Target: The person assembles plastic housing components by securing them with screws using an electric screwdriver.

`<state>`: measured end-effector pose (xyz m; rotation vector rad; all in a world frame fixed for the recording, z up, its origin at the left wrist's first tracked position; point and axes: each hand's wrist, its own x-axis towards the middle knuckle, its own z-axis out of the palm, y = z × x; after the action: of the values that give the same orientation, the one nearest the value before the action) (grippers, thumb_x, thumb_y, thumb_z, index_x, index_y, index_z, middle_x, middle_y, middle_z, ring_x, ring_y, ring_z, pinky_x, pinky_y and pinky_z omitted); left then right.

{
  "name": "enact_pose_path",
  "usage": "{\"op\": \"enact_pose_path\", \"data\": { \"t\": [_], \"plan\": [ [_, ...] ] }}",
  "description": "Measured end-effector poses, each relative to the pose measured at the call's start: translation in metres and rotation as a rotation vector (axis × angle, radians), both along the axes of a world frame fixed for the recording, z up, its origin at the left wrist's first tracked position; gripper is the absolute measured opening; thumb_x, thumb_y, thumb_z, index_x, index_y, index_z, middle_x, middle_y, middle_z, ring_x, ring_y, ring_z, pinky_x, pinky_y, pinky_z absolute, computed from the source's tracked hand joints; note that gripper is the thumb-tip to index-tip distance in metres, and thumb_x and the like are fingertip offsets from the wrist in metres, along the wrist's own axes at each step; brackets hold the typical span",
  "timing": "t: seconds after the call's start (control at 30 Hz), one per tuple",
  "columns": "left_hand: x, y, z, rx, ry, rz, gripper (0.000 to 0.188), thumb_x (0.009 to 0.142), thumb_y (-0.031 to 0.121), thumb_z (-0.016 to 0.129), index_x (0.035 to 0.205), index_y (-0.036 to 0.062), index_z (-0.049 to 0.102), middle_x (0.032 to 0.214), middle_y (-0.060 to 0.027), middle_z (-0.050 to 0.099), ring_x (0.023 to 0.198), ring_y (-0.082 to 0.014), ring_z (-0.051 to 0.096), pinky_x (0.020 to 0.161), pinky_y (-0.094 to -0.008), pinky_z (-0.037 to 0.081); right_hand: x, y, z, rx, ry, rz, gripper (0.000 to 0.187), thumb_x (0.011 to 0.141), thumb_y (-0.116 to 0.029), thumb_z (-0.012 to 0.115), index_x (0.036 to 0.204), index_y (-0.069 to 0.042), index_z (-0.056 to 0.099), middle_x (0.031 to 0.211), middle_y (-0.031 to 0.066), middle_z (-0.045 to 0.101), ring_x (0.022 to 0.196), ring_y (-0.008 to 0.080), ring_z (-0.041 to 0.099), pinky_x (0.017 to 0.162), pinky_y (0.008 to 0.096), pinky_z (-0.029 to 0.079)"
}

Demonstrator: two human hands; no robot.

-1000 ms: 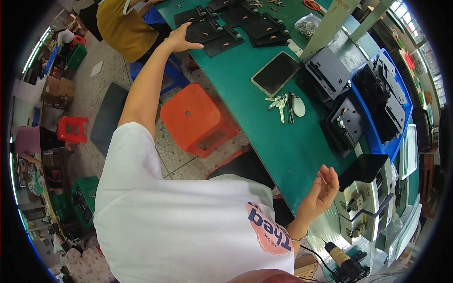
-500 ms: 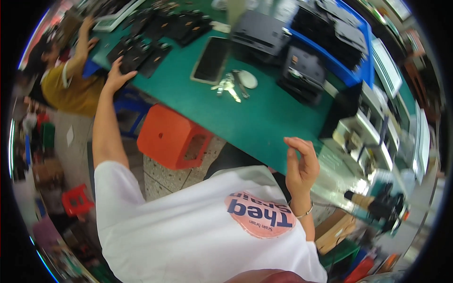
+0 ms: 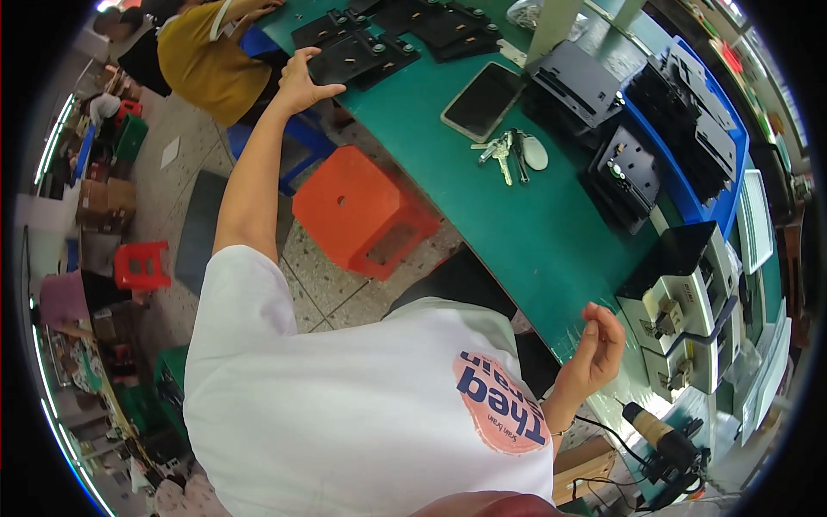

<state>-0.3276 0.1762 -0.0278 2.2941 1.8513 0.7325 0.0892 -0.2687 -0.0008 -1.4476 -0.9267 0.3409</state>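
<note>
The right grip (image 3: 596, 355) curled half closed, nothing visible in it; the left grip (image 3: 298, 86) stood wide open beside black plates (image 3: 353, 56)
Nearest, the right one hung by the green worktop (image 3: 508, 228)'s edge; farther off lay keys (image 3: 506, 158), then a phone (image 3: 484, 101); beyond, the plates overlapped on the worktop, the left grip's contact with them impossible to tell

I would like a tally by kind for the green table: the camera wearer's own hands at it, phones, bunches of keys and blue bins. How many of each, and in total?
Own hands: 2 (left hand, right hand)
Phone: 1
Bunch of keys: 1
Blue bin: 1
Total: 5
</note>
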Motion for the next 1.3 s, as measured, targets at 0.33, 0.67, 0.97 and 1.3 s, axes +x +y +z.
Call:
{"op": "enact_pose_path", "data": {
  "t": [0.33, 0.67, 0.97, 1.3],
  "plan": [
    [0.069, -0.137, 0.038, -0.053, -0.035, -0.269, 0.094, 0.059, 0.028, 0.09, 0.137, 0.0122, 0.04, 0.139, -0.012, 0.044, 0.132, -0.0322, 0.04, 0.113, -0.0443, 0.033, 0.003, -0.008, 0.006, 0.048, -0.022, -0.002, 0.019, 0.093, 0.01, 0.054, 0.109, 0.005, 0.064, 0.108, 0.0147, 0.066, 0.101, 0.0221, 0.061, 0.091, 0.0316, 0.05],
    [0.203, -0.264, 0.025, -0.243, -0.268, -0.921, 0.1, 0.045, 0.022, 0.094, 0.13, 0.0159, 0.044, 0.146, -0.0146, 0.037, 0.135, -0.034, 0.037, 0.115, -0.0461, 0.031, 0.001, -0.034, 0.038, -0.04, -0.546, -0.005, 0.032, 0.071, 0.009, 0.074, 0.099, -0.006, 0.072, 0.098, 0.0073, 0.069, 0.089, 0.0236, 0.059, 0.08, 0.0332, 0.045],
    [0.311, -0.329, 0.005, -0.388, -0.257, -1.379, 0.092, 0.05, 0.026, 0.093, 0.129, 0.0168, 0.046, 0.139, -0.0143, 0.037, 0.134, -0.0391, 0.034, 0.113, -0.0506, 0.026, 0.01, -0.089, 0.025, -0.436, -0.641, -0.187, 0.029, 0.068, -0.004, 0.081, 0.094, -0.016, 0.074, 0.092, 0.0003, 0.059, 0.079, 0.0201, 0.049, 0.076, 0.0335, 0.037],
    [0.354, -0.342, -0.002, -0.278, -0.167, -1.374, 0.096, 0.048, 0.028, 0.095, 0.13, 0.0163, 0.046, 0.139, -0.0124, 0.039, 0.132, -0.0368, 0.038, 0.112, -0.0483, 0.027, 0.037, -0.101, 0.011, -0.609, -0.676, -0.272, 0.024, 0.073, -0.014, 0.081, 0.096, -0.017, 0.074, 0.1, -0.0003, 0.058, 0.092, 0.023, 0.048, 0.084, 0.0382, 0.035]
  ]
}}
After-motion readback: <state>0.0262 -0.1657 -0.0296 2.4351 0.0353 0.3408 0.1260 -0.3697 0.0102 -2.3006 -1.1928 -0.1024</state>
